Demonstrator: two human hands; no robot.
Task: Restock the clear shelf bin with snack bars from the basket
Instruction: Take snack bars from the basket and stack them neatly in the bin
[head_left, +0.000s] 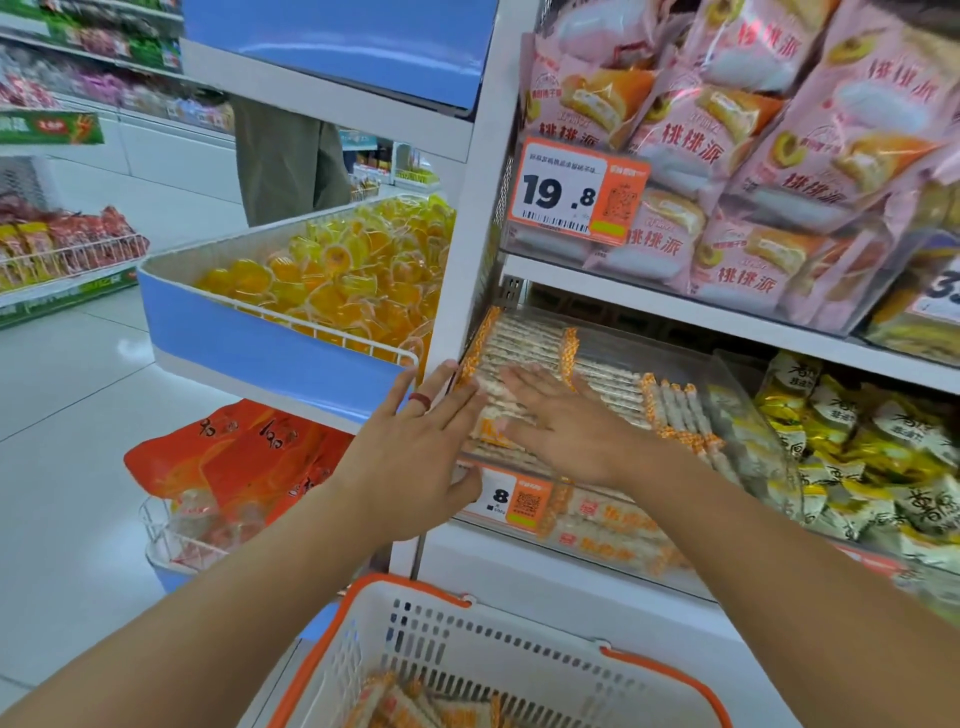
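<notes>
The clear shelf bin (748, 395) sits on the middle shelf and holds rows of white snack bars (524, 340) with orange-patterned ends. My right hand (563, 423) lies flat on top of the bars at the bin's left front, fingers spread. My left hand (410, 457) rests flat against the bin's left front corner, a red ring on one finger, thumb by the price tag (511, 499). Below, a white basket (467, 654) with an orange rim holds several more snack bars (410, 706). Neither hand grips anything.
Pink cake packs (753, 156) fill the shelf above, with a 19.8 price tag (576, 192). Yellow-green snack bags (857, 452) lie right of the bin. A blue tray of yellow jelly cups (332, 280) juts out at left. A person (285, 161) stands in the aisle behind.
</notes>
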